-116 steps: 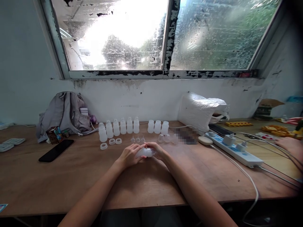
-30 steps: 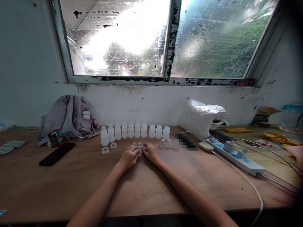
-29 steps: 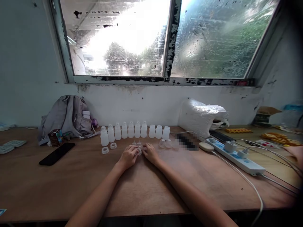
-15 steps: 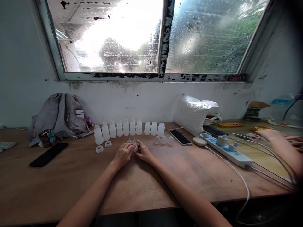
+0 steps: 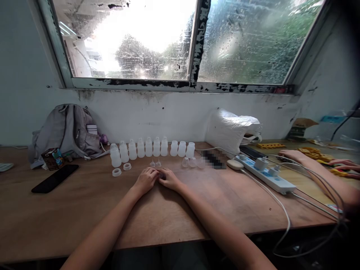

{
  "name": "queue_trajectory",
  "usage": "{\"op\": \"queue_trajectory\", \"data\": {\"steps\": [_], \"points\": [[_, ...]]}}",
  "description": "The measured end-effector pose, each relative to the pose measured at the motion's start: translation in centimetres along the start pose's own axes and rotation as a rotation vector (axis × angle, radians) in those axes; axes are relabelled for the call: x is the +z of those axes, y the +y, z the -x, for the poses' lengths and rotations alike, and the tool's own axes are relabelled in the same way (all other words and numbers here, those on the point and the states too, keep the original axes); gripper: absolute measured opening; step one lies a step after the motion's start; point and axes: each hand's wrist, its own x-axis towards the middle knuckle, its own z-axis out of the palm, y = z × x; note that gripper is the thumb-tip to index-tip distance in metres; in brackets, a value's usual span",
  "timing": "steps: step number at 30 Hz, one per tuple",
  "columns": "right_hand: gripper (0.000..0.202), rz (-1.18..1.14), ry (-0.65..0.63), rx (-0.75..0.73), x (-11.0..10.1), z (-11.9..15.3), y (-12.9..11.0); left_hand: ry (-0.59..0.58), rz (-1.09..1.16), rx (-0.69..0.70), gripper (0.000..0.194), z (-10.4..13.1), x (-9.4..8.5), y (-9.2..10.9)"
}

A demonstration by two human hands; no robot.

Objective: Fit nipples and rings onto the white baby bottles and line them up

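My left hand (image 5: 146,180) and my right hand (image 5: 170,179) meet at the table's middle, fingertips bent around a small bottle collar ring (image 5: 161,175). Most of that ring is hidden by the fingers. Just beyond them stand two clear silicone nipples (image 5: 155,164). Two loose white collar rings (image 5: 122,169) lie to the left. Behind is a row of frosted baby bottles with nipples fitted (image 5: 140,148). To its right stand three open-topped bottles (image 5: 182,149). Three clear domed caps (image 5: 192,162) lie in front of those.
On the left are a grey backpack (image 5: 66,131), a small drink carton (image 5: 53,158) and a black phone (image 5: 55,179). On the right lie a pixelated dark object (image 5: 213,159), a white bag (image 5: 230,129) and a power strip (image 5: 266,174) with cables. Another person's arm (image 5: 317,172) reaches over yellow parts.
My hands have closed in around the ring, which showed more clearly before. The two nipples now stand visible beyond my fingers. The view tilted slightly. The other person's near hand moved left.
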Motion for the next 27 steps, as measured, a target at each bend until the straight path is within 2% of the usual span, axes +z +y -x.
{"op": "queue_trajectory", "data": {"steps": [4,10,15,18,20,22,25,27], "points": [[0.032,-0.033,-0.006,0.039,-0.1,-0.2,0.0,-0.034,0.03,-0.006,0.018,0.0,-0.2,0.1],[0.012,-0.052,0.104,0.058,-0.1,-0.2,-0.3,-0.014,0.12,-0.092,0.02,0.1,-0.5,0.3],[0.019,-0.271,0.273,0.252,-0.2,-0.4,-0.8,0.007,0.182,-0.063,0.024,0.0,-0.8,0.6],[0.022,-0.404,0.29,0.331,-0.3,-0.4,-1.4,0.037,0.192,-0.095,0.02,-0.1,-1.1,0.8],[0.024,-0.478,0.255,0.314,-0.6,-0.2,-1.9,0.068,0.197,-0.161,0.016,-0.2,-1.1,0.8],[0.031,-0.464,0.204,0.225,-0.8,0.1,-2.5,0.097,0.215,-0.237,0.014,-0.2,-1.1,0.8],[0.034,-0.294,0.117,0.082,-0.8,0.4,-3.0,0.134,0.255,-0.304,0.013,-0.3,-1.0,0.6],[0.032,-0.19,0.104,0.061,-0.4,0.4,-2.9,0.148,0.289,-0.306,0.013,-0.3,-0.9,0.6]]}}
